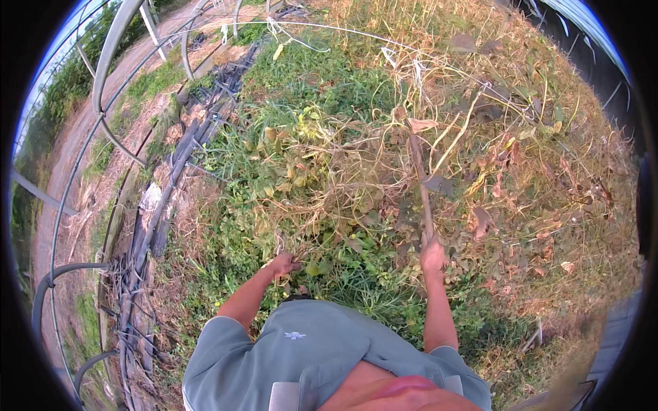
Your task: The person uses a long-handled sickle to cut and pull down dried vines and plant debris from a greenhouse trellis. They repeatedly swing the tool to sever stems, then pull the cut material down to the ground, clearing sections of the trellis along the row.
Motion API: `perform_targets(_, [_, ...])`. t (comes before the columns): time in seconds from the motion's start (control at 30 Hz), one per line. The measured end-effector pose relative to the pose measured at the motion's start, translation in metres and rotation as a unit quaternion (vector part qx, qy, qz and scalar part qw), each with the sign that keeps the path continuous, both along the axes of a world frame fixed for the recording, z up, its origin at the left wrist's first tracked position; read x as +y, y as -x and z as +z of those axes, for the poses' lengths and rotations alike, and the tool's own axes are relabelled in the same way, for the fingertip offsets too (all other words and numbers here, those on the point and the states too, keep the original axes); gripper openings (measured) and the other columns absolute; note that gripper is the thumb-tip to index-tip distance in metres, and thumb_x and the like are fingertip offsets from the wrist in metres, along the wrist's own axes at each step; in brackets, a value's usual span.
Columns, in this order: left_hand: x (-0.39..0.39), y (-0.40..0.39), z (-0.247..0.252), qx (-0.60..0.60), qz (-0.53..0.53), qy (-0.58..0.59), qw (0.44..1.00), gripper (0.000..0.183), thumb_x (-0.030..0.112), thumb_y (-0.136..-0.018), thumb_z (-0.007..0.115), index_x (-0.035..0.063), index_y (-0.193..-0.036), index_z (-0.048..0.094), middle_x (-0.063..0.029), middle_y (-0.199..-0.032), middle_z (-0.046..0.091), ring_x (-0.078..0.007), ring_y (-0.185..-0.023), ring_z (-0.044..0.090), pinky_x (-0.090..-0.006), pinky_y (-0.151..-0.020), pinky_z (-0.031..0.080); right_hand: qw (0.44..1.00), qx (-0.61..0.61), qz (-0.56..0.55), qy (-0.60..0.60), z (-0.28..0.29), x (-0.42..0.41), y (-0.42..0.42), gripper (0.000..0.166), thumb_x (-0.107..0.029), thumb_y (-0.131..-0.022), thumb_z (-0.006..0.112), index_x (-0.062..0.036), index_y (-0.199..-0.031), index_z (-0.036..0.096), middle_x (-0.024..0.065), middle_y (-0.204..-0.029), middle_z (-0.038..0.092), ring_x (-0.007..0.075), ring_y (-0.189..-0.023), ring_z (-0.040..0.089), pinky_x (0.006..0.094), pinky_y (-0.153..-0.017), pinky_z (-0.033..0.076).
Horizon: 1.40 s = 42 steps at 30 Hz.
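Note:
My right hand (433, 257) is closed around the lower end of a long wooden stick (422, 190), which stretches away from me into the tangled vines. Low on the left, my left hand (284, 264) is curled among thin dry vine stems (329, 216); whether it grips any of them is not clear. Withered leaves and yellowed stems cover the stick's far end. White string ties (418, 74) hang from a taut line (349, 30) above the plants.
Curved metal hoops (110, 56) and a long pipe stand at the left, beside a dirt path (64, 169). Bundled dark plastic sheeting (180, 159) runs along the bed's left edge. Green weeds (360, 262) grow before me. Dark netting (581, 46) borders the upper right.

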<state>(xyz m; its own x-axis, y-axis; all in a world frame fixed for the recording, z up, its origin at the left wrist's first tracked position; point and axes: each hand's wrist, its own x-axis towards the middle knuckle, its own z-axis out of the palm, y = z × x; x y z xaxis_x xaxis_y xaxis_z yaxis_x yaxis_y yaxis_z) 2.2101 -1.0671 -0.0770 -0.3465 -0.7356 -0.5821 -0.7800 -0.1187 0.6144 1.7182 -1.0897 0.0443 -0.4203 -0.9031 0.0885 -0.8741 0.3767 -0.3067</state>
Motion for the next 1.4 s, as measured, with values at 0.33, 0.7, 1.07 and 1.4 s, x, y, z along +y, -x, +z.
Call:
perform_targets(0.33, [0.081, -0.112, -0.041, -0.125, 0.167, 0.064, 0.976, 0.047, 0.047, -0.083, 0.072, 0.0037, -0.101, 0.069, -0.02, -0.098, 0.07, -0.0383, -0.093, 0.066, -0.0477, -0.082, 0.052, 0.991, -0.083, 0.106, -0.012, -0.06, 0.104, -0.003, 0.043, -0.04, -0.097, 0.059, 0.0011, -0.108, 0.061, 0.0261, -0.069, 0.064, 0.0443, -0.065, 0.065, 0.0533, -0.056, 0.05])
perform_targets(0.7, [0.119, -0.114, -0.051, -0.122, 0.205, 0.034, 0.97, 0.048, 0.045, -0.082, 0.073, 0.0056, -0.109, 0.07, -0.0204, -0.104, 0.07, -0.0383, -0.096, 0.066, -0.0463, -0.085, 0.053, 0.879, -0.135, 0.439, 0.129, 0.131, -0.142, -0.296, 0.035, -0.035, -0.099, 0.053, -0.0019, -0.108, 0.05, 0.0172, -0.061, 0.063, 0.0348, -0.052, 0.063, 0.0473, -0.048, 0.05])
perform_targets(1.07, [0.105, -0.098, -0.044, -0.066, 0.224, 0.014, 0.972, 0.042, 0.038, -0.084, 0.071, 0.0047, -0.109, 0.066, -0.0186, -0.103, 0.07, -0.0394, -0.096, 0.066, -0.0464, -0.082, 0.053, 0.948, 0.02, 0.293, 0.126, 0.243, -0.34, -0.351, 0.037, -0.034, -0.099, 0.052, 0.0, -0.112, 0.06, 0.0204, -0.091, 0.071, 0.0362, -0.088, 0.071, 0.0501, -0.076, 0.055])
perform_targets(1.4, [0.071, -0.113, -0.034, -0.103, 0.167, 0.053, 0.979, 0.045, 0.036, -0.081, 0.072, 0.0117, -0.118, 0.066, -0.0157, -0.106, 0.071, -0.0357, -0.098, 0.068, -0.0457, -0.088, 0.054, 0.995, -0.097, -0.01, -0.037, -0.06, 0.02, -0.06, 0.042, -0.038, -0.098, 0.057, 0.0002, -0.115, 0.059, 0.028, -0.093, 0.068, 0.0461, -0.087, 0.065, 0.0554, -0.076, 0.051])
